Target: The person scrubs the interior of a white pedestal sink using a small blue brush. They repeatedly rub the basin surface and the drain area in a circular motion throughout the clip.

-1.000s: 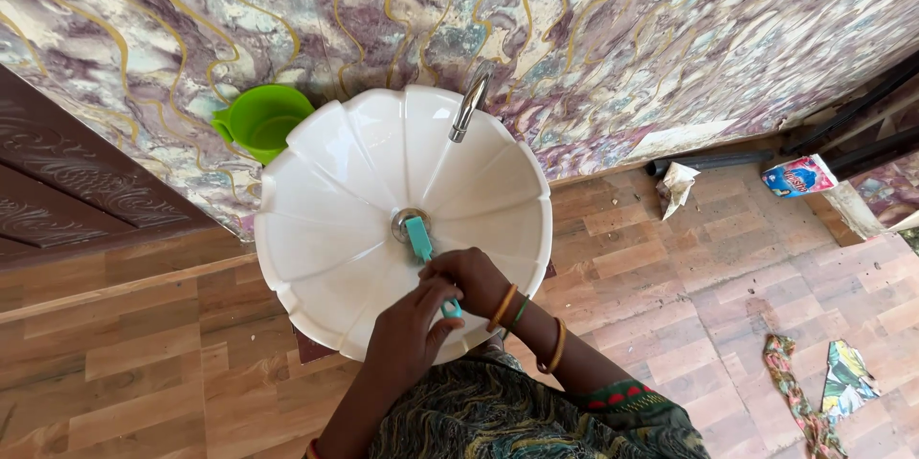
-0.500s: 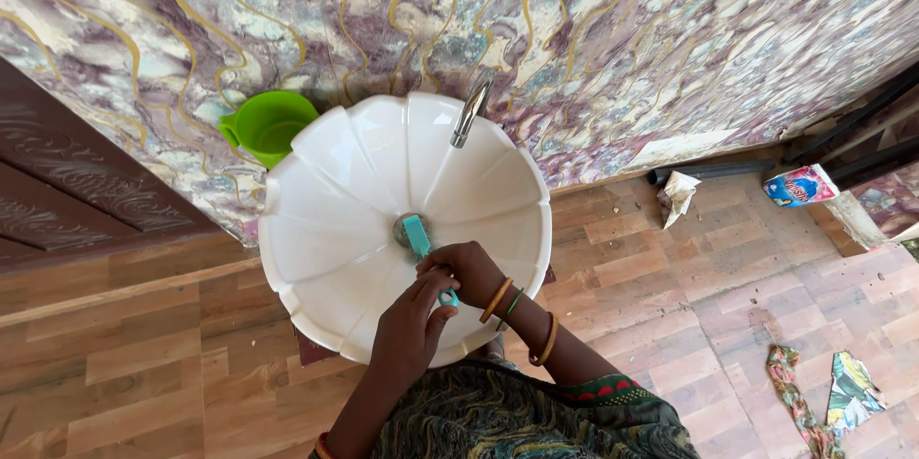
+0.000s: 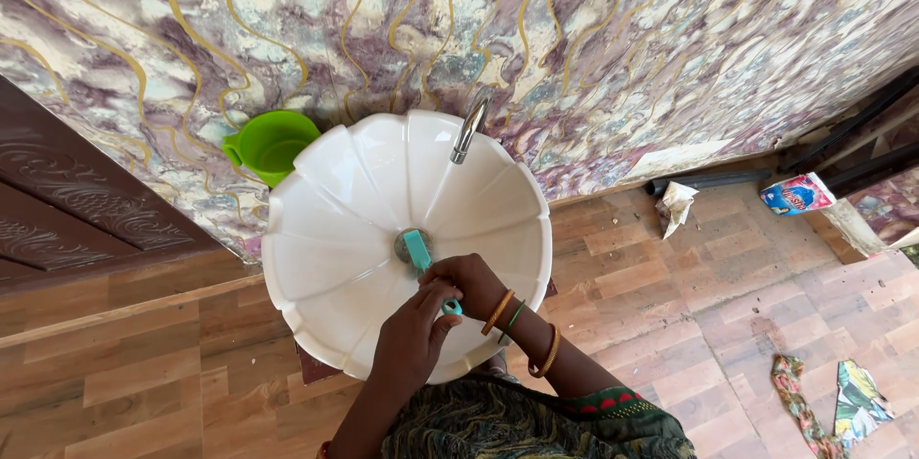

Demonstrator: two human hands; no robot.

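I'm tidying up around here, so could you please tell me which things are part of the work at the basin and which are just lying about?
In use: white basin; teal brush; left hand; right hand.

Lying about: green jug; tap; crumpled paper; packet; cloth scraps.

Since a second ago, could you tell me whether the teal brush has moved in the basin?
No: the teal brush still has its head over the drain of the white basin, gripped by both hands.

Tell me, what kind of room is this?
Probably a washroom or washing corner: a white petal-shaped basin with a metal tap stands against a marbled wall, a green jug beside it.
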